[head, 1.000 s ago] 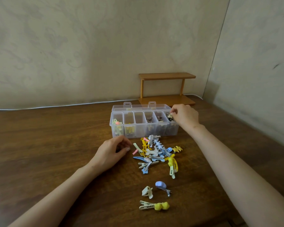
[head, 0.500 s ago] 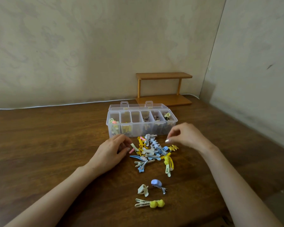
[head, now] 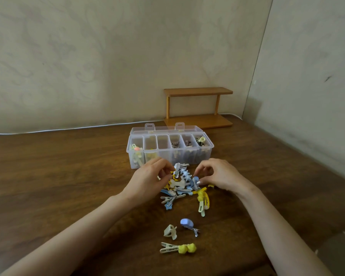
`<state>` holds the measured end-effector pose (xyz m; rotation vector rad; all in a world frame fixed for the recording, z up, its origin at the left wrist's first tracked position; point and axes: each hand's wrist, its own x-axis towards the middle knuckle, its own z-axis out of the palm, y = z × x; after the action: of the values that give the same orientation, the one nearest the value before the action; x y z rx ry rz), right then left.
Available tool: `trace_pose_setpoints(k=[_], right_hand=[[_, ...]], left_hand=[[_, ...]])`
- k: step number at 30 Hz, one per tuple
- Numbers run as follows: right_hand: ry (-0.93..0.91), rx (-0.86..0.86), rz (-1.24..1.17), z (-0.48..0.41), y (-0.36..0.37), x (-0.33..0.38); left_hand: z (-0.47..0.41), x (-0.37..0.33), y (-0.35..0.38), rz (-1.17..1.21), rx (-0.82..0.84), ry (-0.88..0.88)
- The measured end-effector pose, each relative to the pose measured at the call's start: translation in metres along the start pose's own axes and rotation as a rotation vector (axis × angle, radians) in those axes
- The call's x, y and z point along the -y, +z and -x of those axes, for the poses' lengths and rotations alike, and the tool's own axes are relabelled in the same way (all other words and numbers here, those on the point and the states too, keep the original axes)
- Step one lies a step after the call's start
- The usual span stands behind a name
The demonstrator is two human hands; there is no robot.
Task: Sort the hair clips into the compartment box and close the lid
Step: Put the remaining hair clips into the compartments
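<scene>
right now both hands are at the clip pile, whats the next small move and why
Probably the right hand should close on the pale blue rounded clip at its fingertips and lift it toward the clear plastic compartment box. The lid is open, and the mixed pile of hair clips remains unsorted.

A second ago the right hand was up at the compartment box, fingers over its end cell at about 2 o'clock from the pile of hair clips; it has since drawn back toward the person and come down on the pile's 3 o'clock edge, thumb and forefinger now curled together at a light blue clip there. The left hand, which lay loosely at the pile's 9 o'clock side, has slid in and lifted slightly, its fingertips now bent into the clips at the pile's 11 o'clock corner, so both hands meet over the heap.
</scene>
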<state>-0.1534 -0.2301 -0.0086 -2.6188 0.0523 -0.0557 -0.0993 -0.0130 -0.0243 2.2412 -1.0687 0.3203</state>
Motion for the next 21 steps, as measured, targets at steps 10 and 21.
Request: trace_pose_setpoints(k=[10,21], right_hand=[[0.024,-0.201,-0.291,0.002,-0.005,-0.004],[-0.040,-0.301,-0.569,-0.001,0.002,0.000]], left_hand=[[-0.023,-0.015,0.019,-0.002,-0.037,-0.018],[-0.022,-0.015,0.020,0.060,-0.066,-0.030]])
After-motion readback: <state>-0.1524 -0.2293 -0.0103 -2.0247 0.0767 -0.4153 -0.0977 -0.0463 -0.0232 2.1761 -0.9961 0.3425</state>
